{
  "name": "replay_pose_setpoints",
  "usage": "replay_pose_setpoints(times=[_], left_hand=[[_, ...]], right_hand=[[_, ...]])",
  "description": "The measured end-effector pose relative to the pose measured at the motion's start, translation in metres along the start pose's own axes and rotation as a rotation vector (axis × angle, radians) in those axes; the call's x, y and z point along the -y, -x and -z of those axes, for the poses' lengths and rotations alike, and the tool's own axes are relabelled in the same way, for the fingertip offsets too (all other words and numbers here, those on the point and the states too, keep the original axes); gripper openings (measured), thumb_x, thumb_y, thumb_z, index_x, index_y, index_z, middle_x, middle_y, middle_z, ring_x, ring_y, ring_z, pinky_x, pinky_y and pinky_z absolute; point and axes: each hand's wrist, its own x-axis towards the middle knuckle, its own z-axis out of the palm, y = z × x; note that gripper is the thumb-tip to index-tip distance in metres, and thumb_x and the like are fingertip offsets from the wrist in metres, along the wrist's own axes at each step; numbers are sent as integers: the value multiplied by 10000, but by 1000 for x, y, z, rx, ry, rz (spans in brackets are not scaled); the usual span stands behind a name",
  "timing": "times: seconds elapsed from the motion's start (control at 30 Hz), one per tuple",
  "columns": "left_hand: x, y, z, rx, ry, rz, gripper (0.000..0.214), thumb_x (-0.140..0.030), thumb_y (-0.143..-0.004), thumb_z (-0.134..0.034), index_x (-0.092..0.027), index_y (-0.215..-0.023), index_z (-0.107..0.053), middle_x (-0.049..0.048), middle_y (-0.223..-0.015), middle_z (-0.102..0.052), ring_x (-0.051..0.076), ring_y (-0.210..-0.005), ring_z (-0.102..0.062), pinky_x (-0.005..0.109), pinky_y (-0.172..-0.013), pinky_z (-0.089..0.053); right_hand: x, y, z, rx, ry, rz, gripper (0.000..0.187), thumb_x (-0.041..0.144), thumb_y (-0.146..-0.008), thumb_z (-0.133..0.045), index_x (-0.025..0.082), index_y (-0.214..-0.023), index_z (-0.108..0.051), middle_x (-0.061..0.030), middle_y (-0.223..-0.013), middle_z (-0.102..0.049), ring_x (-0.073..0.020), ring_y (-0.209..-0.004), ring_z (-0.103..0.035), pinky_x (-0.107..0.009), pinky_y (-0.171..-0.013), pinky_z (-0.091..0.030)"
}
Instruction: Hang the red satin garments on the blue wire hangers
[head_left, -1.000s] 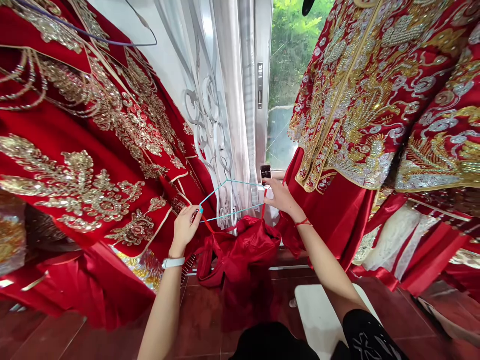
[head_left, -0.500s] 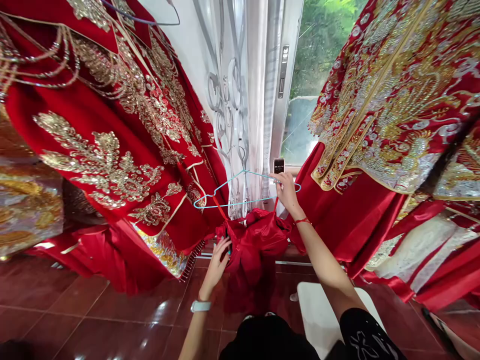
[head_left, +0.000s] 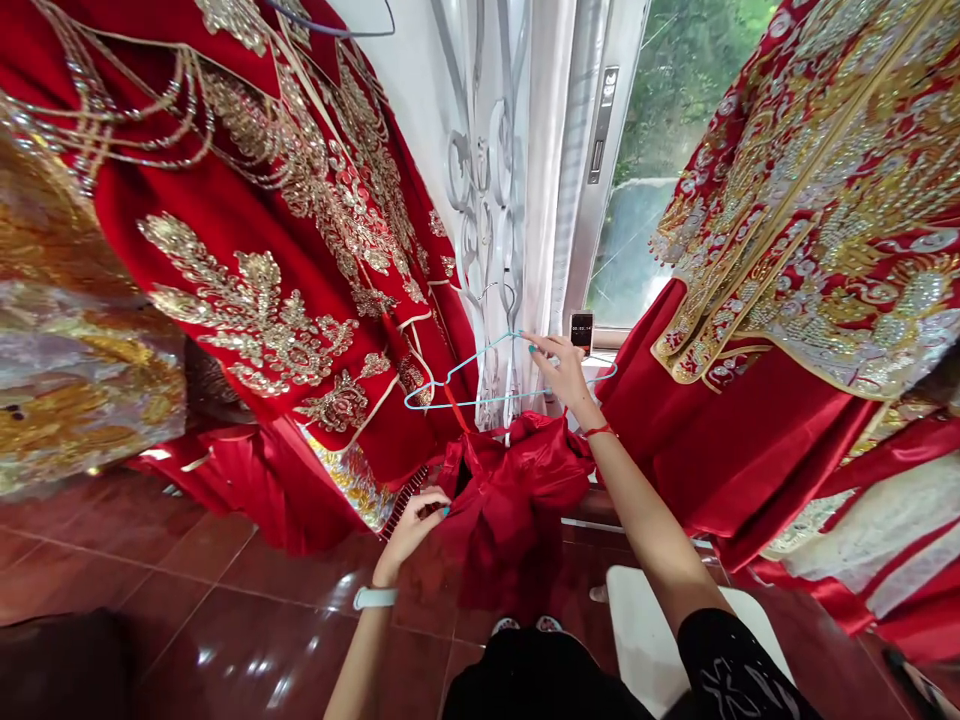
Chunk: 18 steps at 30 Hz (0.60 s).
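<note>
A light-blue hanger [head_left: 487, 402] hangs at the white scrolled metalwork, holding a red dress [head_left: 517, 490] by its thin straps. My right hand [head_left: 561, 368] is at the top of the hanger, fingertips closed at its neck just under the hook. Lower down, my left hand [head_left: 414, 522] is at the dress's left edge, thumb and fingers drawn together on the red fabric. The dress falls loosely toward the floor, its upper part bunched.
Red gowns with gold beading [head_left: 300, 250] hang on the left. An embroidered red-and-gold jacket [head_left: 810, 230] hangs on the right by the window [head_left: 645, 230]. A small device with a timer display [head_left: 582, 330] stands on the sill. A white stool [head_left: 637, 630] stands on the tiled floor [head_left: 247, 640].
My right hand has moved left along the hanger from its right arm to its neck. My left hand has shifted outward and down to the dress's edge. The view has turned slightly.
</note>
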Motion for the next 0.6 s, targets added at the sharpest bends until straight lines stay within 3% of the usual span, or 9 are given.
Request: replay_pose_setpoints(times=[0.1,0.23,0.4,0.47,0.5,0.6], left_hand=[[-6,-2,16,-42,9,-27,214,-356,-756,-576,-195,-850,-680,86,-940,-696,258,-956,-626,395,-922,-500],[-20,-17,35,-146,3,-54,123,-299,-711,-633,-195,-752,-582,20,-783,-599,185,-772,-561,322,-780,-494],[-27,-42,28,-546,272,-96,364,-379,-703,-775,-221,-948,-557,6,-927,-583,143,-823,-586,266,-772,-523],[-25,-47,20,-641,433,33,391,-422,-704,-800,-220,-863,-507,-30,-807,-558,119,-711,-575,245,-698,-537],[-24,-48,16,-629,517,137,395,-441,-723,-797,-214,-805,-484,-44,-728,-538,109,-642,-559,236,-653,-537],[-22,-48,12,-380,766,506,369,-467,-877,-679,-188,-710,-503,-7,-633,-572,129,-582,-600,254,-607,-553]], right_hand=[[-5,-3,1,-7,-61,-16,353,243,-909,-568,283,-1201,-763,-20,-791,-574,-219,-854,-524,-363,-884,-370],[-10,-3,3,2,-112,-22,377,226,-888,-568,270,-1209,-761,-5,-738,-517,-198,-792,-482,-329,-811,-359],[-8,-1,2,45,-122,0,484,164,-860,-499,272,-1272,-728,7,-715,-486,-174,-729,-436,-309,-767,-335],[-7,-1,1,38,-116,2,517,150,-847,-480,278,-1286,-720,7,-717,-479,-172,-727,-434,-307,-761,-330],[-7,0,0,32,-113,1,529,145,-840,-475,280,-1291,-717,7,-717,-474,-173,-729,-435,-305,-759,-330],[-9,-2,-1,19,-107,-2,547,134,-826,-469,280,-1292,-717,7,-714,-457,-173,-729,-438,-305,-755,-331]])
